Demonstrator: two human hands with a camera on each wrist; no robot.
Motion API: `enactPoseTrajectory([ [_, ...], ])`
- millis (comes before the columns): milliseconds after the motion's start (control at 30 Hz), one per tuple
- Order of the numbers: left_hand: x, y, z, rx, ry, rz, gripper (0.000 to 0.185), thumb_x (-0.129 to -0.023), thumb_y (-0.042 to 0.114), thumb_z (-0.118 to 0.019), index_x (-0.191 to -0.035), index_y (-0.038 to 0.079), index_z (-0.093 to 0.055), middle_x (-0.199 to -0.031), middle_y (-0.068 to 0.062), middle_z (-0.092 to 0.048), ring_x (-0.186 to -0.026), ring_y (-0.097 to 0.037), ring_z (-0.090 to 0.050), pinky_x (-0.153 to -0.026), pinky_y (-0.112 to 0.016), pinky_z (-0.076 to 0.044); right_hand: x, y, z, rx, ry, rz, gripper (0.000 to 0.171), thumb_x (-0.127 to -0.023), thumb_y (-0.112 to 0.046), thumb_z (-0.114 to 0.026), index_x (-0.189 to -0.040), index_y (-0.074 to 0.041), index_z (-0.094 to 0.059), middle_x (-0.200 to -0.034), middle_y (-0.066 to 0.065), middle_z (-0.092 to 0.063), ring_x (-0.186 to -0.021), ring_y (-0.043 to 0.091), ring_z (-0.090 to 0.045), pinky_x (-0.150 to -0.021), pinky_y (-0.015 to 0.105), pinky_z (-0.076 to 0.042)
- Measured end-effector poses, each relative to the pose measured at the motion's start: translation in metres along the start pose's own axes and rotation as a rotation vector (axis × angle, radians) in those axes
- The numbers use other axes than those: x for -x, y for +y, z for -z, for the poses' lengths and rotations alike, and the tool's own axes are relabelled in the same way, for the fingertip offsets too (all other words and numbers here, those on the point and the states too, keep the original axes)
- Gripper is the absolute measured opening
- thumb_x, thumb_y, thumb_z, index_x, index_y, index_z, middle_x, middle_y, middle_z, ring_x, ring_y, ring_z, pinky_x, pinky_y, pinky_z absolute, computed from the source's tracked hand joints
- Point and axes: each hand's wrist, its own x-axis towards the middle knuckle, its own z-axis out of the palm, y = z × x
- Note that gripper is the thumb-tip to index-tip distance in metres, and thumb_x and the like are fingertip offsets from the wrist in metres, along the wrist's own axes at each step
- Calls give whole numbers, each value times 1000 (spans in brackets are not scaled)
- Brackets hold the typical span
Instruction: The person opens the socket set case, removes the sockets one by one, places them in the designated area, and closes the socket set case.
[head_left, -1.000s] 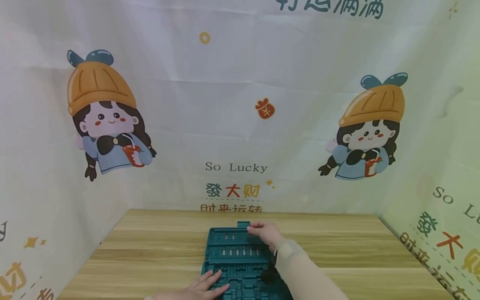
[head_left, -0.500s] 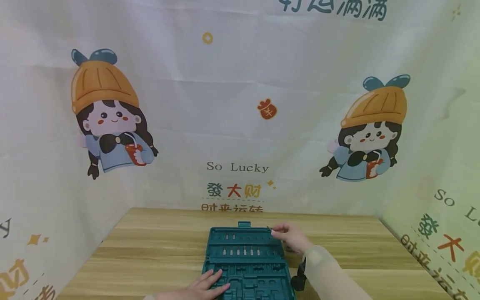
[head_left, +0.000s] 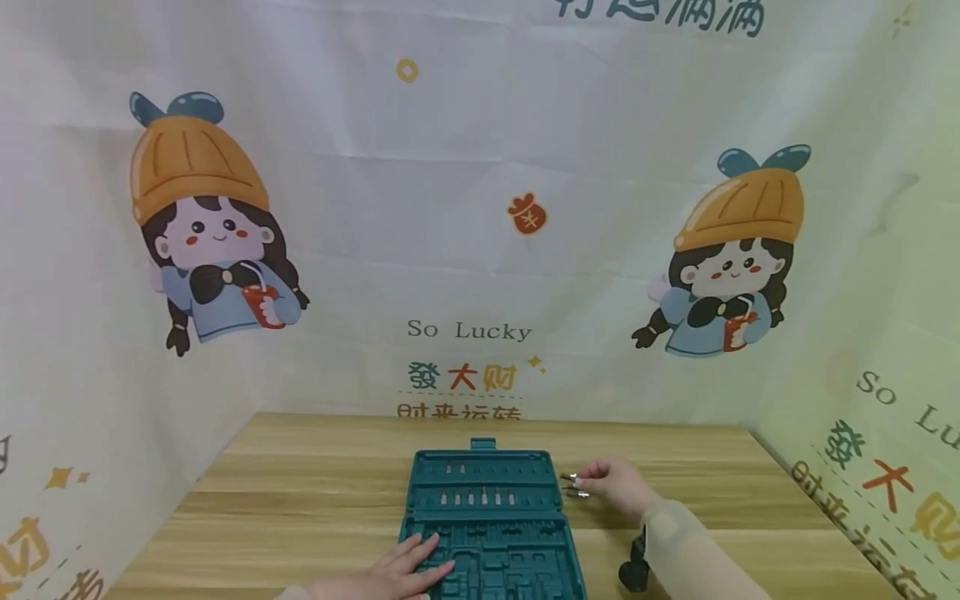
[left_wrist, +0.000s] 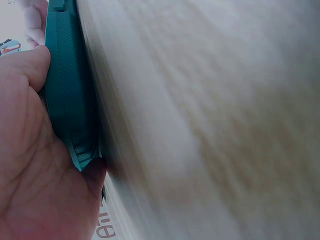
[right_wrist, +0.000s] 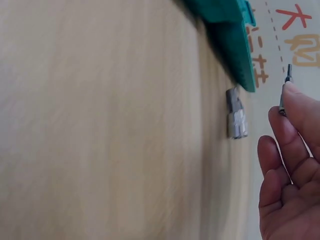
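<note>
On wooden counter (head_left: pixel 300 500) | left hand (head_left: pixel 393 571) flat, grip spread on teal plastic bit case (head_left: pixel 483 517) | right hand (head_left: pixel 622 486) grip pinching small metal bit (right_wrist: pixel 286 90) | backdrop reads "So Lucky"

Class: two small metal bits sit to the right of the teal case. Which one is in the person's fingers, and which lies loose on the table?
The farther bit is pinched by the right hand; the nearer bit lies alone on the table.

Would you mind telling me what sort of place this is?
Probably a makeshift recording booth, not a real workshop: a wooden table is walled on three sides by cartoon-printed cloth. On it lies an open teal tool case, with small metal bits beside it.
</note>
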Motion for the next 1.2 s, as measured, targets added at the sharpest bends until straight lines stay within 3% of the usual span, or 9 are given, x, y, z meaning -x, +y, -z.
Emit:
enactPoseTrajectory([
  [167, 11, 38, 18, -3, -11, 39, 52, -105, 43, -32, -155, 32, -20, -160, -11, -9, -145, -36, -7, -106, -55, -30, 2, 11, 1, 56, -36, 1, 10, -85, -10, -73, -87, -1, -69, -85, 2, -64, -80, 17, -53, -71, 33, -43],
  [267, 15, 52, 25, 3, -22, 59, 52, -105, 41, -33, -155, 29, -21, -160, -13, -11, -145, -35, -7, -107, -53, -30, 3, 14, -1, 108, -29, 16, 9, -82, -9, -76, -84, -2, -69, -83, 1, -65, -78, 15, -55, -70, 33, -45],
  [600, 17, 54, 28, 16, -29, 41, 52, -105, 42, -31, -155, 30, -19, -161, -11, -8, -146, -35, -6, -107, -54, -29, 5, 12, -5, 216, 38, 38, 15, -75, -1, -78, -73, -4, -64, -70, -2, -59, -67, 13, -51, -64, 30, -42],
  [833, 18, 65, 31, 0, -6, 55, 51, -106, 38, -33, -155, 25, -24, -159, -16, -13, -144, -39, -10, -106, -54, -30, 4, 11, -6, 200, 53, 3, 18, -73, 2, -79, -73, -3, -61, -71, -1, -58, -68, 15, -50, -64, 30, -41],
  [1033, 19, 74, 35, -3, -11, 62, 51, -106, 36, -33, -154, 21, -26, -158, -20, -15, -144, -41, -11, -107, -52, -30, 3, 8, -1, 179, 18, -9, 18, -75, -1, -79, -79, -2, -61, -75, 1, -58, -71, 16, -51, -65, 31, -42],
  [1200, 15, 61, 29, 2, -22, 64, 52, -105, 39, -34, -155, 25, -24, -159, -15, -12, -144, -39, -9, -107, -52, -29, -1, -8, -3, 145, 5, -36, 14, -81, -6, -76, -86, -4, -62, -80, 3, -58, -73, 18, -51, -64, 32, -42],
])
